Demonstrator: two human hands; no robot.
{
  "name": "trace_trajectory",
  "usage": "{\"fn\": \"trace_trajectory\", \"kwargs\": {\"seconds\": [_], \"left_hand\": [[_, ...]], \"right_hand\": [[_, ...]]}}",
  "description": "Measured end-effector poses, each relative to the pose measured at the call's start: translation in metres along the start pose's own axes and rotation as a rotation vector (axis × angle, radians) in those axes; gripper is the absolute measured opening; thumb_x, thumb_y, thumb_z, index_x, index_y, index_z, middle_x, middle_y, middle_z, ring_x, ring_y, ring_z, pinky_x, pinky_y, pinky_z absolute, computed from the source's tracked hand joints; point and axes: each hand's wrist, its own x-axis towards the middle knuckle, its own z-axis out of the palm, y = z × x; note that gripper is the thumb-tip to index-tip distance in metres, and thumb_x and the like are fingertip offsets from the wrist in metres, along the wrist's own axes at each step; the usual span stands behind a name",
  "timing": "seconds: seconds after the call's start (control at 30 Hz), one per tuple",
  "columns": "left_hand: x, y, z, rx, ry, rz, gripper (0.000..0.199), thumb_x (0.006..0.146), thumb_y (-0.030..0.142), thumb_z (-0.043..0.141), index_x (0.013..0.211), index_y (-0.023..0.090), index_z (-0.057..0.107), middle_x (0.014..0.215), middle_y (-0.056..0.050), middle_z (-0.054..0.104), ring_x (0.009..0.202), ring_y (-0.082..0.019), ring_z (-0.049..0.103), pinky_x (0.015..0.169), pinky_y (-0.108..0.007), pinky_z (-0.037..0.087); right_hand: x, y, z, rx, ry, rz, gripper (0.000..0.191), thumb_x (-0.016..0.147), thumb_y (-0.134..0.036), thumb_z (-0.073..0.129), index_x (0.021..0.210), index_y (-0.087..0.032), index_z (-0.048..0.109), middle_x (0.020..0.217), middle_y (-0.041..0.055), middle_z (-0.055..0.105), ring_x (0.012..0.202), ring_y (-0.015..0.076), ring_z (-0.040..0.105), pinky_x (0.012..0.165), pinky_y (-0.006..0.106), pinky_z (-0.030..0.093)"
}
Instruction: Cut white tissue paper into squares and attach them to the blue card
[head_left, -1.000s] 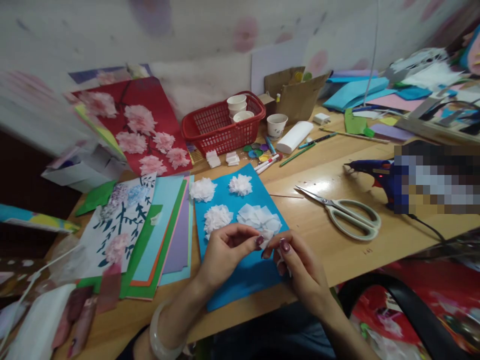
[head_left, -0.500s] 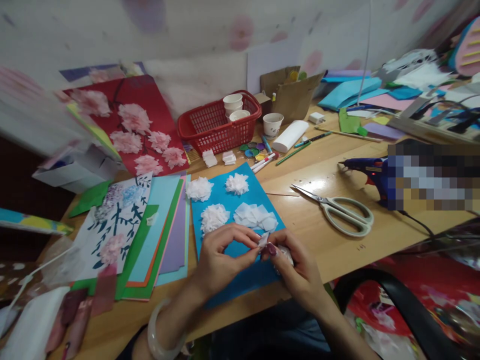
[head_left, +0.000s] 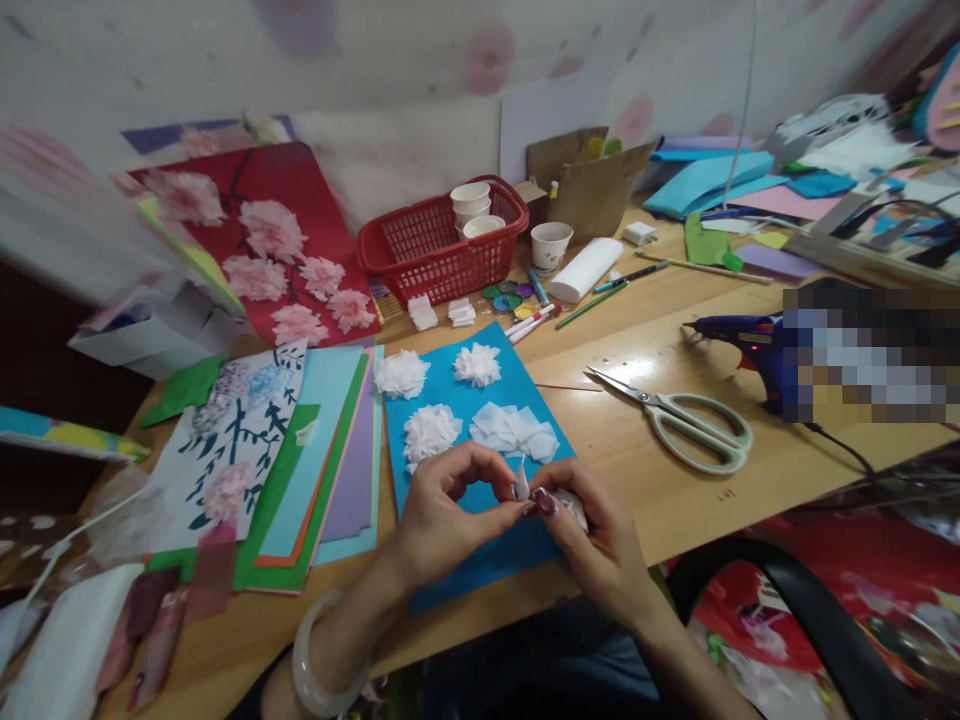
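My left hand [head_left: 454, 505] and my right hand [head_left: 589, 525] meet over a blue sheet [head_left: 480, 560]. Between their pinched fingertips is a small piece of white tissue paper [head_left: 523, 480], its tip pointing up. Part of another white paper bunch [head_left: 574, 508] shows behind my right fingers, mostly hidden; I cannot tell whether that hand holds it. Beyond my hands, a loose pile of white tissue pieces [head_left: 514, 432] lies on the sheet. Fluffy white paper flowers rest there too, one at the left [head_left: 431, 432] and one farther back [head_left: 477, 365].
Scissors [head_left: 694, 430] lie to the right, with a blue glue gun [head_left: 757, 345] beyond them. Coloured paper sheets [head_left: 341, 440] are stacked at the left. A red basket [head_left: 442, 250] with paper cups stands at the back, beside a red flower picture [head_left: 285, 240].
The tissue piece between my fingertips has turned more upright, and my left fingers have shifted slightly around it. The view has moved a little; other things stay in place.
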Motion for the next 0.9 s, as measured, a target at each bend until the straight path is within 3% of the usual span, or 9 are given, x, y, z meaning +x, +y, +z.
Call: {"fn": "trace_trajectory", "kwargs": {"seconds": [0.23, 0.43, 0.7, 0.8, 0.9], "left_hand": [[0.0006, 0.0004, -0.0004, -0.046, -0.086, -0.07, 0.019, 0.069, 0.008, 0.077, 0.076, 0.017, 0.062, 0.07, 0.002, 0.065, 0.064, -0.009, 0.059, 0.065, -0.021, 0.05], [-0.0004, 0.0001, 0.0001, -0.05, -0.105, -0.087, 0.022, 0.07, 0.013, 0.077, 0.072, 0.018, 0.056, 0.068, 0.002, 0.062, 0.065, -0.01, 0.059, 0.066, -0.023, 0.049], [0.0046, -0.0009, 0.0011, -0.163, -0.134, -0.12, 0.036, 0.065, 0.019, 0.084, 0.077, 0.019, 0.05, 0.065, 0.004, 0.058, 0.064, -0.01, 0.058, 0.066, -0.024, 0.05], [0.0052, -0.0003, 0.0004, -0.149, -0.111, -0.097, 0.037, 0.063, 0.02, 0.086, 0.083, 0.018, 0.056, 0.068, 0.003, 0.059, 0.065, -0.011, 0.059, 0.065, -0.023, 0.051], [0.0046, 0.0017, -0.0015, -0.03, -0.084, 0.011, 0.023, 0.072, 0.024, 0.079, 0.09, 0.016, 0.068, 0.083, -0.006, 0.068, 0.072, -0.015, 0.065, 0.068, -0.026, 0.055]], "right_hand": [[-0.0014, 0.0001, 0.0002, -0.01, 0.001, 0.014, 0.003, 0.088, -0.024, 0.06, 0.086, -0.022, 0.06, 0.068, -0.0038, 0.057, 0.054, 0.0116, 0.049, 0.05, 0.022, 0.038], [0.0015, -0.0039, 0.0005, -0.051, 0.024, 0.008, 0.014, 0.09, -0.022, 0.056, 0.077, -0.021, 0.061, 0.063, -0.003, 0.058, 0.054, 0.0124, 0.051, 0.052, 0.024, 0.038], [-0.0002, -0.0022, -0.002, 0.032, 0.012, 0.109, 0.019, 0.091, -0.029, 0.056, 0.075, -0.021, 0.061, 0.062, -0.0026, 0.056, 0.053, 0.013, 0.048, 0.05, 0.024, 0.037], [0.0, -0.0017, -0.0019, 0.034, 0.027, 0.126, 0.02, 0.092, -0.031, 0.056, 0.076, -0.021, 0.063, 0.064, -0.0017, 0.058, 0.056, 0.0139, 0.051, 0.052, 0.024, 0.039], [0.0006, -0.0023, -0.0016, 0.051, 0.047, 0.105, 0.018, 0.093, -0.031, 0.056, 0.079, -0.021, 0.064, 0.067, -0.0008, 0.062, 0.059, 0.0148, 0.055, 0.056, 0.024, 0.042]]}}
